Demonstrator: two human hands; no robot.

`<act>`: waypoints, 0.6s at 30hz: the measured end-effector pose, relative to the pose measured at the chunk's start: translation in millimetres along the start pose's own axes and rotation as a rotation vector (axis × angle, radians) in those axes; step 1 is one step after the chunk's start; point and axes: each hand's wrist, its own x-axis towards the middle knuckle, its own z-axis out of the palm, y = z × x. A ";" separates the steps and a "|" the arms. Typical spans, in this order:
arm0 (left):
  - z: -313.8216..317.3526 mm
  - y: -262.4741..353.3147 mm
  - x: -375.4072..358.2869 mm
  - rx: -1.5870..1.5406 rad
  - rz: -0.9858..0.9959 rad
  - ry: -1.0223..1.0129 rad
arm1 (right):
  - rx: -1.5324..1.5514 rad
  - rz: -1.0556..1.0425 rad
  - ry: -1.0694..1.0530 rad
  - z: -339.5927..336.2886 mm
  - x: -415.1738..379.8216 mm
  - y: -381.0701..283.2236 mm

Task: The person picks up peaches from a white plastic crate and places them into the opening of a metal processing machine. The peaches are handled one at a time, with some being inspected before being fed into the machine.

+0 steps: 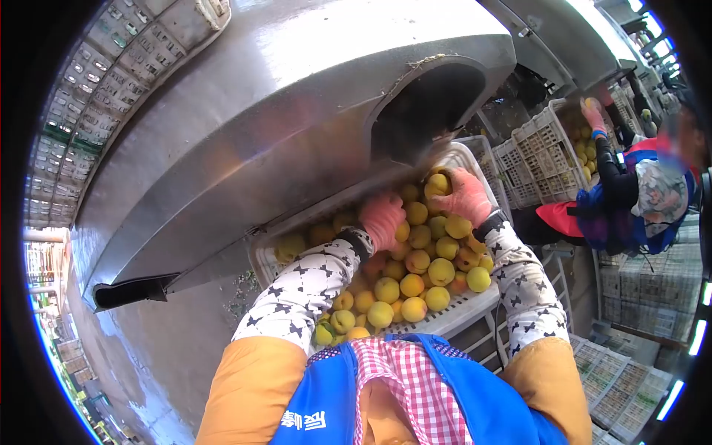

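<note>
Many yellow peaches (417, 261), some blushed red, fill a white plastic crate (475, 311) in front of me. My right hand (469, 196), in a pink glove, is closed on a peach (438, 183) near the crate's far right corner. My left hand (383, 221), also gloved in pink, reaches down among the peaches left of centre. Its fingers curl inward, and whatever they hold is hidden beneath the hand. Patterned white sleeves cover both forearms.
A large metal machine housing (282, 141) with a dark opening (426, 111) rises just behind the crate. To the right, a co-worker (645, 185) in pink gloves handles fruit over another crate (530, 159). Stacked crates (111, 96) stand at upper left, more (623, 378) at lower right.
</note>
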 end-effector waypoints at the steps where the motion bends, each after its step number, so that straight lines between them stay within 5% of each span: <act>1: 3.3 -0.4 -8.5 -0.122 -0.032 0.001 | 0.531 0.085 -0.083 -11.9 -10.7 -12.3; 2: 9.3 -3.7 -17.2 -0.118 -0.035 0.008 | 0.999 0.079 -0.081 -20.2 -29.6 -34.5; 4: 20.9 -7.4 -37.5 -0.335 -0.113 0.134 | 1.266 0.022 -0.033 -25.1 -52.7 -52.7; 10: 39.8 -5.8 -50.3 -0.338 -0.127 0.230 | 1.437 -0.181 0.037 -23.9 -50.9 -84.1; 12: 42.7 -1.8 -56.5 -0.288 -0.117 0.297 | 1.346 -0.231 0.187 -28.1 -31.5 -99.1; 14: 41.0 -3.0 -63.9 -0.268 -0.041 0.201 | 0.482 -0.402 0.514 -13.0 11.0 -79.5; 18: 46.2 7.6 -85.8 -0.244 0.031 0.037 | -0.076 -0.379 0.635 -12.9 34.3 -85.3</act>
